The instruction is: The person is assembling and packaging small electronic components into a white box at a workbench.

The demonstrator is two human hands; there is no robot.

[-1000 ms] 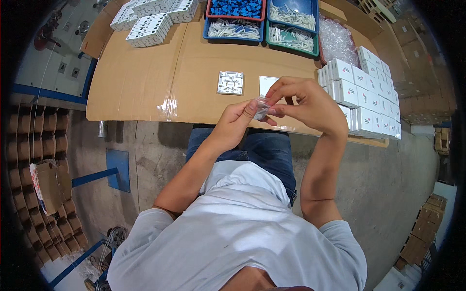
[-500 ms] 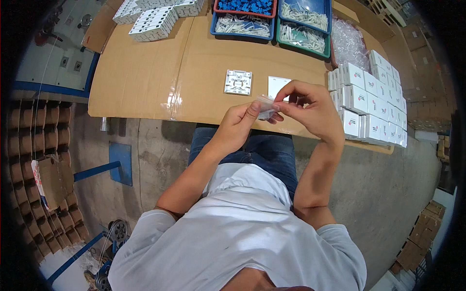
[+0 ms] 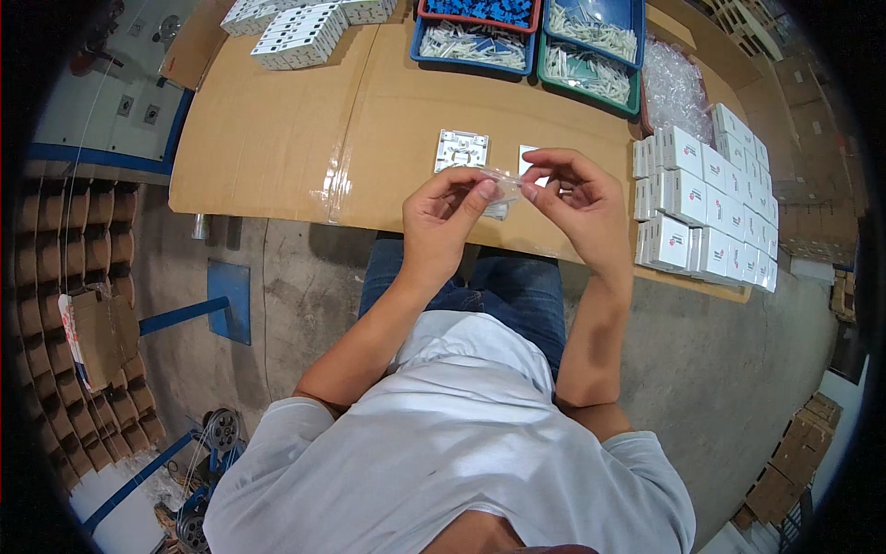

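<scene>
A small clear plastic bag (image 3: 501, 192) with pale pieces in its lower part hangs between my two hands, just above the table's near edge. My left hand (image 3: 443, 208) pinches the bag's top edge on one side between thumb and fingers. On the other side, the thumb and forefinger of my right hand (image 3: 577, 198) pinch the same edge. Right behind my left fingers lies a white square frame (image 3: 462, 148) with moulded clips and openings. A flat white plate (image 3: 528, 159) lies behind my right hand, which covers most of it.
Small white boxes (image 3: 706, 198) are stacked at the table's right. Plastic trays of white plugs (image 3: 475, 44) and a red tray of blue parts (image 3: 480, 11) stand at the back, beside a heap of clear bags (image 3: 672, 88). White moulded units (image 3: 300, 37) are piled back left on the cardboard-covered table (image 3: 263, 138).
My hands have drawn level and stretched the bag's top edge between them; the bag now hangs below my fingers. The view has shifted slightly.
</scene>
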